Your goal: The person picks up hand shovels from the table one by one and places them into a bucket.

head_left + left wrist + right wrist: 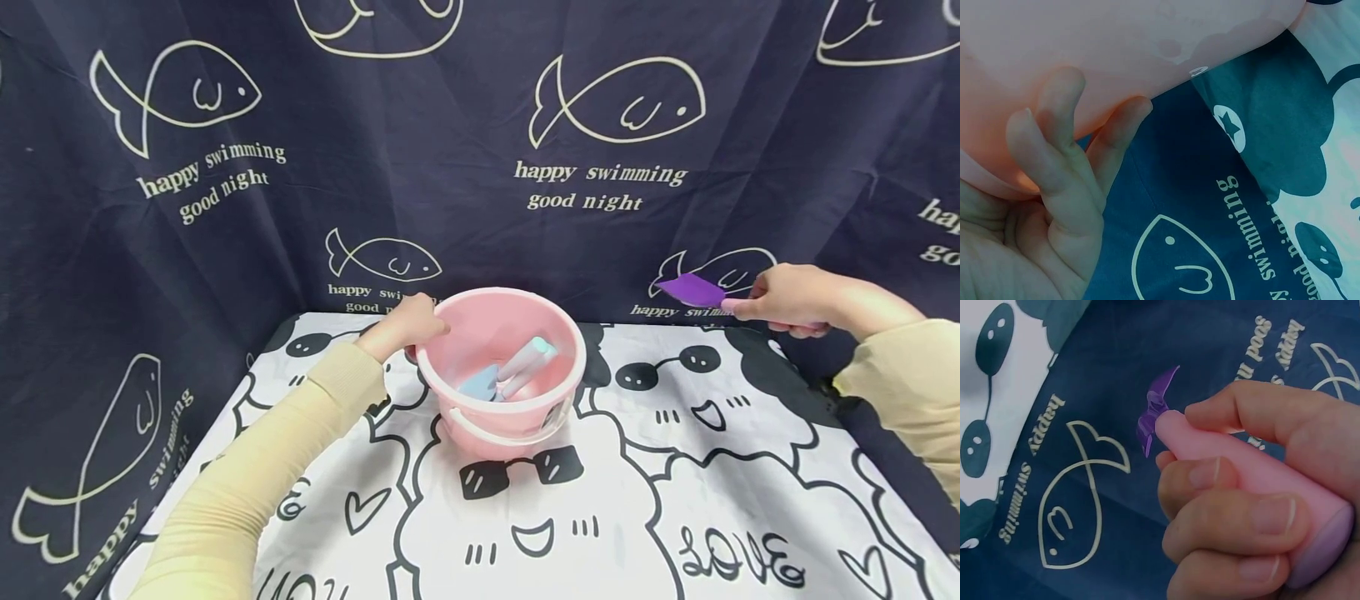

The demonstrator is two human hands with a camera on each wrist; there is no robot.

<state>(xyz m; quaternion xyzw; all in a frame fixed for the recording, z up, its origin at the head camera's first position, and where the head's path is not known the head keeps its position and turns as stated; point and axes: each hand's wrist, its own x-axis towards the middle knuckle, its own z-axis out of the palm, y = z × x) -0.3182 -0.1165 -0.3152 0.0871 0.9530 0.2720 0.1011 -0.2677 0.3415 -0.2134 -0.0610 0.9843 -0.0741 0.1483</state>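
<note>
A pink bucket [480, 433] stands upright on the cloth in the middle of the head view. My left hand [412, 321] grips its rim at the left; the left wrist view shows the fingers [1060, 112] against the outer wall. Up at the right, my right hand [795, 296] holds a toy shovel clear of the cloth. Its purple blade [690, 290] points left, and the curled fingers wrap the pink handle [1260, 469]. Inside the bucket lie a light blue blade [480, 383] and pale handles [525, 367], one with a teal end.
A white cloth [600, 517] printed with black cartoon sheep covers the surface. Behind and at the left hangs a dark blue curtain [465, 142] with fish drawings and lettering. The bucket's white carrying handle [510, 437] hangs down at its front.
</note>
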